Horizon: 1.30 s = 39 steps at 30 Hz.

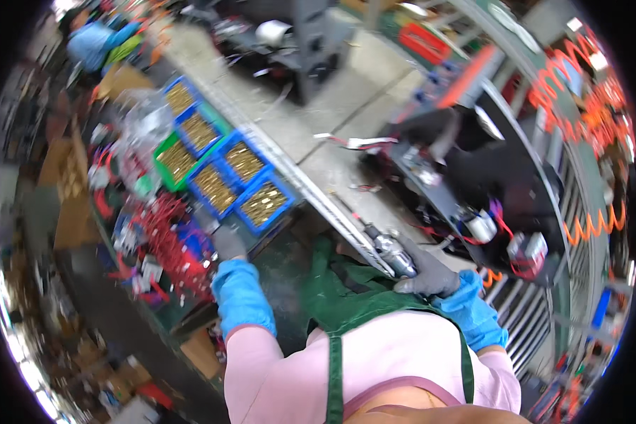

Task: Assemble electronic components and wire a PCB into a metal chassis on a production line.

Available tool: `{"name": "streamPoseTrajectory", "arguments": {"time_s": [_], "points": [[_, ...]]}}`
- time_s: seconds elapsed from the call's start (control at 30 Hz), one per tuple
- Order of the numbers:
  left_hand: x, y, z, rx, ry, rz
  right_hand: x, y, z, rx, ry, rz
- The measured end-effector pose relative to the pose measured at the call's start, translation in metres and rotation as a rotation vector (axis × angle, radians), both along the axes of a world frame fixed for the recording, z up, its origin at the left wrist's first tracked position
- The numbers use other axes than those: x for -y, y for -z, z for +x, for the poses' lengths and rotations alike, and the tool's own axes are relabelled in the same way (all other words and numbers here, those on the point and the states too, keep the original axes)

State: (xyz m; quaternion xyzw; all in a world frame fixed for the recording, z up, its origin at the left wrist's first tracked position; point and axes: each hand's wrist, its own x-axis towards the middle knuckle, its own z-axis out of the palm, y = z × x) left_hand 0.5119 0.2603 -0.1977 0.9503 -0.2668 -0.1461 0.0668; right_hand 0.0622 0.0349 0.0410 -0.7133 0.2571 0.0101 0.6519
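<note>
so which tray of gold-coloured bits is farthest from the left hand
The blue tray at the group's top end; the other blue trays and the green one sit nearer the left hand.

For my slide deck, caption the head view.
Gloved right hand holding a silver power tool, gloved left hand beside blue bins of gold-coloured parts.

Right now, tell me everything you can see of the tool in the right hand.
The tool is a silvery, metallic-looking cylinder with a darker, narrower front end pointing up and left in the picture. It lies slanted beside the pale rail, its rear held by the gray-gloved right hand. Blur hides finer detail and whether it touches the rail.
</note>
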Motion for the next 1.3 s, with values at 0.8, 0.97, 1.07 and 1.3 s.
{"name": "streamPoseTrajectory", "arguments": {"time_s": [0.8, 0.97, 1.07, 1.3], "points": [[0.239, -0.199, -0.509, -1.283, 0.755, -0.515, -0.05, -0.062, -0.274, -0.154, 0.3, -0.169], [0.25, -0.193, -0.515, -1.167, 0.872, -0.443, -0.039, -0.054, -0.294, -0.148, 0.305, -0.176], [0.258, -0.205, -0.516, -1.137, 0.885, -0.352, -0.031, -0.044, -0.302, -0.124, 0.285, -0.154], [0.254, -0.219, -0.517, -1.121, 0.873, -0.359, -0.017, -0.044, -0.307, -0.06, 0.259, -0.093]]}}
